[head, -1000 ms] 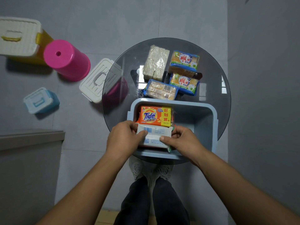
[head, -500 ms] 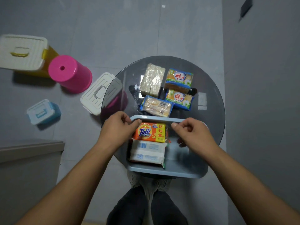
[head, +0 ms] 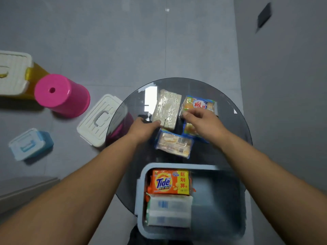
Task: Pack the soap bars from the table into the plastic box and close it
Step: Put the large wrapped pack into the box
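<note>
Hands: left (head: 144, 127) touching pale bar (head: 167, 108); right (head: 203, 122) gripping blue-wrapped bar (head: 200, 103)

left arm (head: 85, 188): bare up to the frame edge | right arm (head: 265, 174): bare up to the frame edge | trousers (head: 132, 240): dark, sliver at bottom edge, blurred

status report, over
left grip touching clear-wrapped bar, right grip on blue soap pack. box open, tide bar and white bar inside. four bars on table. nothing blocking.
</note>
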